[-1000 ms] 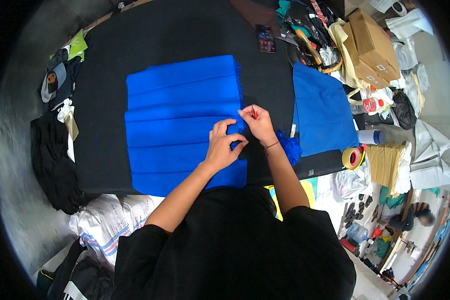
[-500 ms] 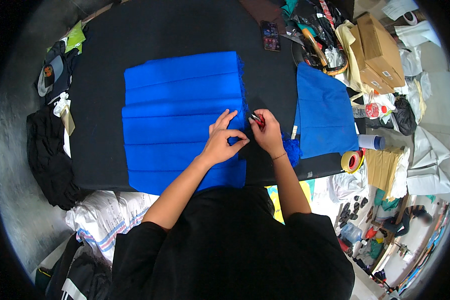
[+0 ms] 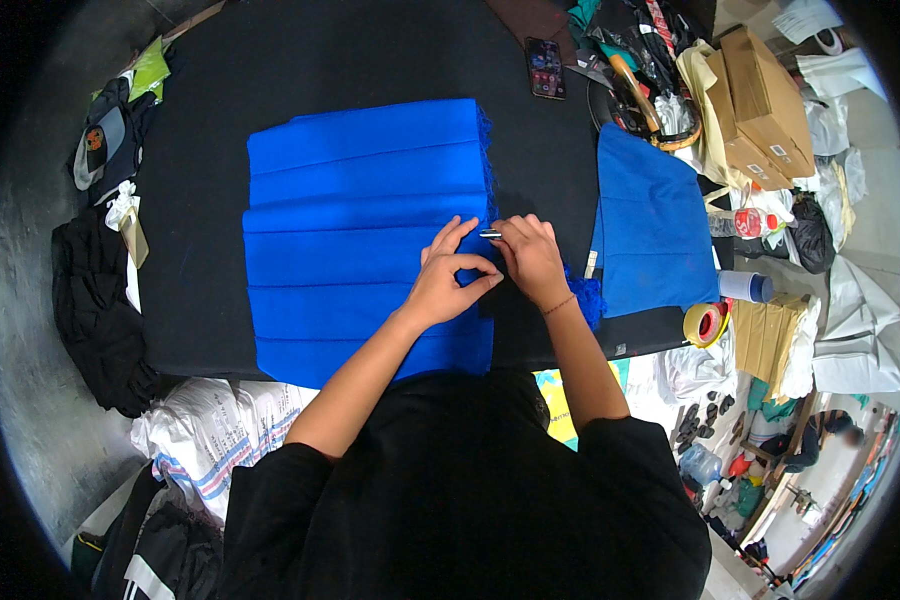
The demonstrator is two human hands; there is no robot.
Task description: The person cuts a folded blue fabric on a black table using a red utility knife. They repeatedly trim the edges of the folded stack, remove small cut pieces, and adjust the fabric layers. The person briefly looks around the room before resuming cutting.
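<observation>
A blue fabric piece (image 3: 350,170) with horizontal seams and a frayed right edge lies on the black-covered table (image 3: 210,80). Resting on its right part, my left hand (image 3: 445,275) has thumb and forefinger pinched near the edge, other fingers extended; whatever the pinch holds is too small to make out. Just right of it, my right hand (image 3: 528,260) grips a small tool, its silver tip (image 3: 490,234) showing at the frayed edge, the rest hidden by my fingers. Loose blue threads (image 3: 585,295) lie beside my right wrist.
To the right lie another blue cloth (image 3: 650,230), tape rolls (image 3: 705,322), cardboard boxes (image 3: 760,100), a bottle (image 3: 750,222) and clutter. A phone (image 3: 545,68) is at the back. Dark clothing (image 3: 95,310) lines the left. A person (image 3: 822,435) is bent over at far right.
My right hand drew back rightward from the fabric edge, then rose slightly and turned, so the tool's silver part now points left. My left hand stays at the edge, fingers shifted slightly.
</observation>
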